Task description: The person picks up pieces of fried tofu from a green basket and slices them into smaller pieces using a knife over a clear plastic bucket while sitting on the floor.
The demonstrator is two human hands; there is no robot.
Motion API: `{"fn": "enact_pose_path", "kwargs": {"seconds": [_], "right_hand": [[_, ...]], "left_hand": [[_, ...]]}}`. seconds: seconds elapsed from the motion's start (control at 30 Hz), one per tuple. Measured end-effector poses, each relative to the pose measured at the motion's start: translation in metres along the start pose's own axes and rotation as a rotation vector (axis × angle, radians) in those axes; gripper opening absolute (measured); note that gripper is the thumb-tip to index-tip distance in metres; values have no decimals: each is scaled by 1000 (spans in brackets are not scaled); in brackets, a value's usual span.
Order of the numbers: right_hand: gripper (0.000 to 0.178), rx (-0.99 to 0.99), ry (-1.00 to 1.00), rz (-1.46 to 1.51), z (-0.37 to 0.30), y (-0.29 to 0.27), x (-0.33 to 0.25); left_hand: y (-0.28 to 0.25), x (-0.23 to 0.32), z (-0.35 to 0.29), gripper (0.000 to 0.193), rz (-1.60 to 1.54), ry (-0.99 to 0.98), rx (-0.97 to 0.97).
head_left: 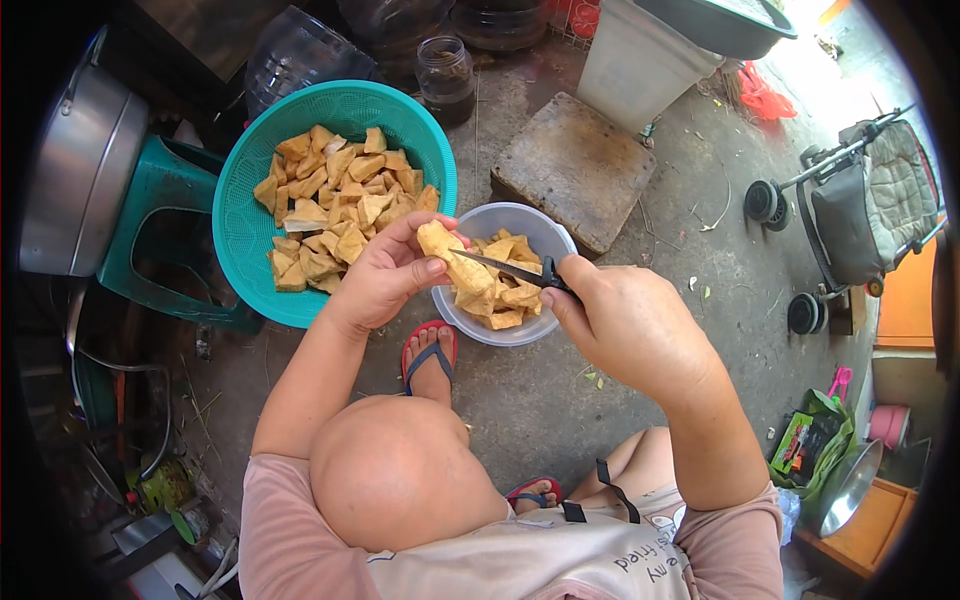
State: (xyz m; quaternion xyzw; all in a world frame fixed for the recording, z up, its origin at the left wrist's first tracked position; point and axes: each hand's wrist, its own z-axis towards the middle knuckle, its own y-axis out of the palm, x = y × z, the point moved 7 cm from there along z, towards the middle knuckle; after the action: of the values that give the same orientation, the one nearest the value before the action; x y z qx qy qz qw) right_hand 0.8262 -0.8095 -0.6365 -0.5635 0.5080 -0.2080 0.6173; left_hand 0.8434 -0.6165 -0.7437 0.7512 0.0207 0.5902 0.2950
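Observation:
My left hand (385,270) pinches a golden piece of fried tofu (452,258) above the rim of a clear plastic bowl (560,232). In my right hand (640,325) is a small knife (505,267) with a black handle, most of it hidden by the fingers. Its narrow blade points left and meets the tofu. Below, the bowl holds several cut tofu pieces (508,318). To the left stands a wide teal basket (232,250) heaped with tofu pieces (350,185), partly behind my left hand.
A worn wooden block (575,170) sits beyond the bowl, before a whitish bin (645,75). A jar (446,80) stands behind the basket. On the left, a metal pot (85,170) rests on a green stool (160,235). A folded stroller (870,200) is at right.

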Motion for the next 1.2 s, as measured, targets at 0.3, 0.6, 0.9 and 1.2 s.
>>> {"fn": "enact_pose_path", "kwargs": {"seconds": [0.3,0.6,0.9,1.2], "right_hand": [[25,-78,25,-34,-1,2,-3],[28,-85,105,-12,-17,-5,22],[30,-133,229,97,-35,13,57],[30,-105,175,174,-24,15,50]], "left_hand": [[-5,2,1,39,42,60,26],[-6,-8,10,41,305,21,55],[-76,-4,46,39,1614,266,441],[-114,-11,60,30,710,151,447]]}}
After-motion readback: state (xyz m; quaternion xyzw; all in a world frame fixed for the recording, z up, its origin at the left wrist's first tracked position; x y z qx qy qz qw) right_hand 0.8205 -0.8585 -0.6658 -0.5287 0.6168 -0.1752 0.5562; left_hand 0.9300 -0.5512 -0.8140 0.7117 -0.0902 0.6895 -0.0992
